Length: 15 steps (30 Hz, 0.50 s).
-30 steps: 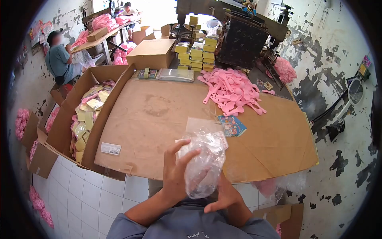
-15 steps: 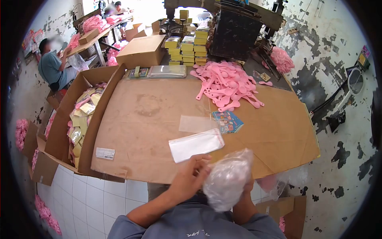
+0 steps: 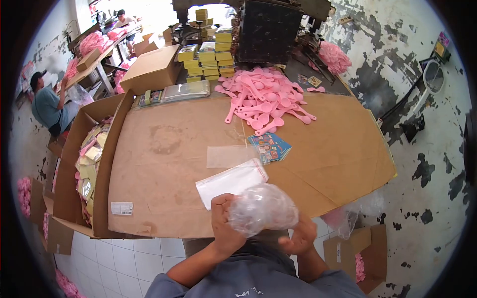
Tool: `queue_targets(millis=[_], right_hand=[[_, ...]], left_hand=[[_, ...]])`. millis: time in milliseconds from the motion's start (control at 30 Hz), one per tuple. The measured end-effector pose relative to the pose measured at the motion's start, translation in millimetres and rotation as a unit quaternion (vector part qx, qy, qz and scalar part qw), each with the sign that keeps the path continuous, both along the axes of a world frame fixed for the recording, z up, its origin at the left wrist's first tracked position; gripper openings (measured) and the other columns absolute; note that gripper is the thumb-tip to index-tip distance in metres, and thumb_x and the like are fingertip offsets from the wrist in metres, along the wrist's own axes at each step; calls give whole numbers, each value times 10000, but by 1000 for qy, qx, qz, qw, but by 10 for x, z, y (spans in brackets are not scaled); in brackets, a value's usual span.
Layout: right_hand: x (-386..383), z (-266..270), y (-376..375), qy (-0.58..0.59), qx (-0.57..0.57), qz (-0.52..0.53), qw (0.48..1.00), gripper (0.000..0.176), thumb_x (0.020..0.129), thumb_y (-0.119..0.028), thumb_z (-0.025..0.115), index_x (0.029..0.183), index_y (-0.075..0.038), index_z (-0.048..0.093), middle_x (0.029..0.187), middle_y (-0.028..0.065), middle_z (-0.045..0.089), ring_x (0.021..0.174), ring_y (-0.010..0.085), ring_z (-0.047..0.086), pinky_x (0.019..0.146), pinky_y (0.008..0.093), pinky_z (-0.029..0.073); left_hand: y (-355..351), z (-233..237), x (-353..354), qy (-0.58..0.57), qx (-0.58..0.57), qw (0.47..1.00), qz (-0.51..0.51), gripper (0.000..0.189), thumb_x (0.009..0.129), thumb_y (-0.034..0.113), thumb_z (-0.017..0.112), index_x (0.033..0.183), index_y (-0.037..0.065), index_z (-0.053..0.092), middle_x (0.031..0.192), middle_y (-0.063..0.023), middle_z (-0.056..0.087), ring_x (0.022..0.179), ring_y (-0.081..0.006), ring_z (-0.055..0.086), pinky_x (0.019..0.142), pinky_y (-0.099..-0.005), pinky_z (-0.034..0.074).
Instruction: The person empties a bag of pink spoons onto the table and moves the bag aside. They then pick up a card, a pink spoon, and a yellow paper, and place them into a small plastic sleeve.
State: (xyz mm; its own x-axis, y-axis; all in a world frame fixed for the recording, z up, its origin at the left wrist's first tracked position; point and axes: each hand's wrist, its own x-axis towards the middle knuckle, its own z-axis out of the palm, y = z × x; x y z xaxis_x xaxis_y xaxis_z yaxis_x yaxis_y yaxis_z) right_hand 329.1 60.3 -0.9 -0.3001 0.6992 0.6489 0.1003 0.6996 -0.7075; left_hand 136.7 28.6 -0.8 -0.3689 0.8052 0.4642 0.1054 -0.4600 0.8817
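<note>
A crumpled clear plastic bag (image 3: 263,208) is held up in front of my body, over the near edge of the cardboard-covered table. My left hand (image 3: 226,228) grips its left side, the fingers partly behind the film. At the bag's right edge is my right hand (image 3: 302,233), thumb and fingers apart. Just beyond the bag lies a stack of white-looking plastic sleeves (image 3: 231,183). Behind it are a flat clear sleeve (image 3: 226,156) and a fanned stack of blue printed cards (image 3: 271,148). Pink plastic spoons (image 3: 263,97) form a heap farther back.
A long open carton (image 3: 115,164) filled with packed yellow and pink pieces borders the table's left side. Stacks of yellow-edged cards (image 3: 208,59), a closed box (image 3: 151,67) and a dark machine (image 3: 268,32) stand at the back. A person (image 3: 49,104) sits far left.
The bag has moved left and become more bunched up. My left hand now grips it, while my right hand has come out from behind it with fingers spread. The view has shifted right.
</note>
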Motion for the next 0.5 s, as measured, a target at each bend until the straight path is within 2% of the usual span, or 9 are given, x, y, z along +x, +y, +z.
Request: queue_targets(millis=[33,67,100,133,200,233,333,433,500], right_hand=[[48,-99,-104,-34,4,-100,994,562,925,-391,686,1230,78,644,1268,313,618,1206,430,620,1024,481,473],[89,-206,-100,-17,27,-156,987,582,940,-420,663,1270,58,627,1328,323,568,1269,444,568,1066,506,433],[91,-245,-86,0,48,-214,976,603,954,-449,640,1310,38,610,1387,332,518,1331,459,515,1109,532,394],[-26,-159,103,70,90,-228,967,606,959,-456,635,1343,12,593,1445,335,457,1380,475,453,1141,556,348],[-44,-110,166,83,114,-145,979,588,950,-421,663,1385,-37,570,1534,335,337,1446,501,348,1184,594,272],[-11,-109,85,26,93,-50,994,574,936,-379,695,1395,-60,565,1565,331,279,1463,511,305,1195,608,241],[-70,-66,-141,-32,73,-36,996,610,871,-209,786,1428,-106,561,1582,322,269,1466,510,312,1177,613,288],[122,-228,-102,-60,70,-139,986,517,883,-100,746,1385,-114,620,1513,313,393,1399,491,428,1122,575,396],[670,-322,-34,-114,26,-145,982,457,888,-1,702,1331,-111,672,1436,298,506,1325,471,525,1074,536,467]], left_hand=[[43,-41,75,-11,31,999,-8,468,802,54,862,1152,-13,560,971,-108,673,854,-160,665,751,-306,546],[71,-90,125,-25,62,998,-17,467,799,56,868,1145,-11,561,942,-99,675,818,-152,663,733,-302,547],[15,-184,166,43,28,998,-31,466,806,65,870,1155,-4,568,938,-89,680,811,-163,670,732,-317,554],[0,-214,249,18,18,998,-60,471,808,66,865,1168,-6,570,928,-90,681,800,-181,675,726,-326,556],[13,-219,437,-30,-4,993,-116,482,811,68,855,1195,-10,573,910,-90,681,778,-216,684,714,-344,560],[15,-133,334,108,-49,984,-132,619,830,119,843,1326,-12,495,1184,-150,676,994,-234,702,855,-359,570],[51,-300,429,83,-62,979,-178,665,851,117,799,1411,-21,467,1262,-204,656,1074,-326,698,912,-392,563],[60,-202,516,237,-27,942,-237,636,877,82,748,1436,-24,463,1300,-240,626,1166,-398,655,967,-407,546],[57,-80,509,315,9,906,-282,655,879,36,721,1465,-23,435,1330,-243,606,1218,-405,624,996,-407,534]])
